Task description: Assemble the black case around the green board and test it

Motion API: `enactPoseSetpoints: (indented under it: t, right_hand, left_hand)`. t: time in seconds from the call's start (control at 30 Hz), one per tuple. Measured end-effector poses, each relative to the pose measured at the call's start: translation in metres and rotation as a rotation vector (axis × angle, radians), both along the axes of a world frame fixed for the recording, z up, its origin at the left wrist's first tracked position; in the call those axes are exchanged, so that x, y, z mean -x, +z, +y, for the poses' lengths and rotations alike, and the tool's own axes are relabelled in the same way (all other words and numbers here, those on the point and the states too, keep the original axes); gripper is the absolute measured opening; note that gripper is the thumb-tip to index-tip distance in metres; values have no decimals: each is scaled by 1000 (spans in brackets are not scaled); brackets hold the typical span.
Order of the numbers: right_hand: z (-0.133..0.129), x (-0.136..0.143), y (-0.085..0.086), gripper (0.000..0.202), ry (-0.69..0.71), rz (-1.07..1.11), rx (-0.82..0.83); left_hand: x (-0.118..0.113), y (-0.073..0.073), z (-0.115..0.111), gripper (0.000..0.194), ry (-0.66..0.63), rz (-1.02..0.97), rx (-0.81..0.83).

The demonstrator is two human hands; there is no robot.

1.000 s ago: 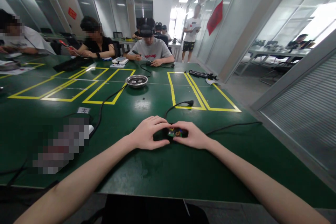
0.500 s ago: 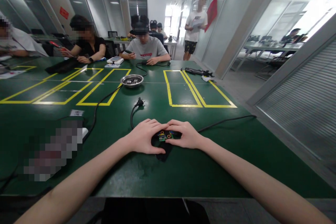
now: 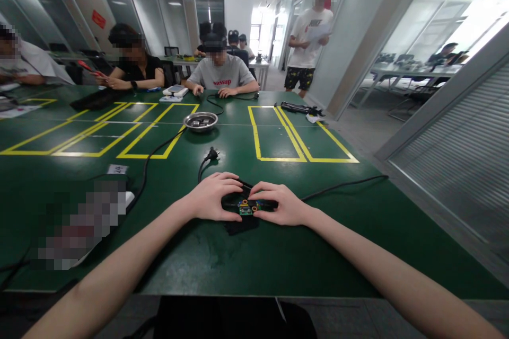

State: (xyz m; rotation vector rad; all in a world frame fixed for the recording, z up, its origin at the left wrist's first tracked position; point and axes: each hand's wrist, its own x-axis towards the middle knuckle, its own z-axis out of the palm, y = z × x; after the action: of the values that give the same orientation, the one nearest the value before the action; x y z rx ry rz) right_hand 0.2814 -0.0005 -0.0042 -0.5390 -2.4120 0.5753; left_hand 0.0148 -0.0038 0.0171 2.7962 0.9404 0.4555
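1 green circuit board (image 3: 245,211) sits between left hand (image 3: 211,198) and right hand (image 3: 284,205), long axis roughly left-right. Right hand nearer, grip pinching its right part; left hand curved beside opposite end, cannot tell if grasping.

Circuit board (image 3: 245,211): green, with orange rings (image 3: 255,209) and small spots of yellow and blue. Flat piece (image 3: 240,226) below it: black. Plug (image 3: 212,154) and its cord (image 3: 200,172): both black. Tabletop (image 3: 318,259): dark green, patterned with yellow tape rectangles (image 3: 254,133). Bowl (image 3: 201,129): silver-grey. Label (image 3: 118,169): white, dark figures. Seated co-worker's shirt (image 3: 234,69): grey, printed in red. Standing person's shirt (image 3: 312,34): white, dark print; shorts (image 3: 300,78): black, flecked yellow. Wall sheet (image 3: 98,19), far left: red.
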Motion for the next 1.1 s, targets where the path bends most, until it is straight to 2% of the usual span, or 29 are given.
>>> enactPoseSetpoints:
  t: [0.2, 0.4, 0.57, 0.73, 0.9, 1.1]
  right_hand:
    - [1, 2, -5, 28, -98, -22, -14]
    - [3, 3, -7, 28, -184, -14, -12]
    - [4, 3, -7, 24, -184, 22, -9]
    - [4, 2, -5, 22, -121, 72, 47]
    - [2, 3, -2, 24, -145, 98, 118]
    - [-1, 4, 0, 23, -160, 135, 108]
  left_hand:
    - [-5, -1, -3, 75, -4, -2, 17]
    - [-8, -1, -5, 77, 16, 10, 21]
    - [-5, -1, -3, 80, 24, 10, 13]
    - [-5, -1, -3, 86, 24, 16, 20]
    - [-6, 0, -5, 89, 19, 22, 17]
    - [-8, 3, -7, 88, 16, 28, -1]
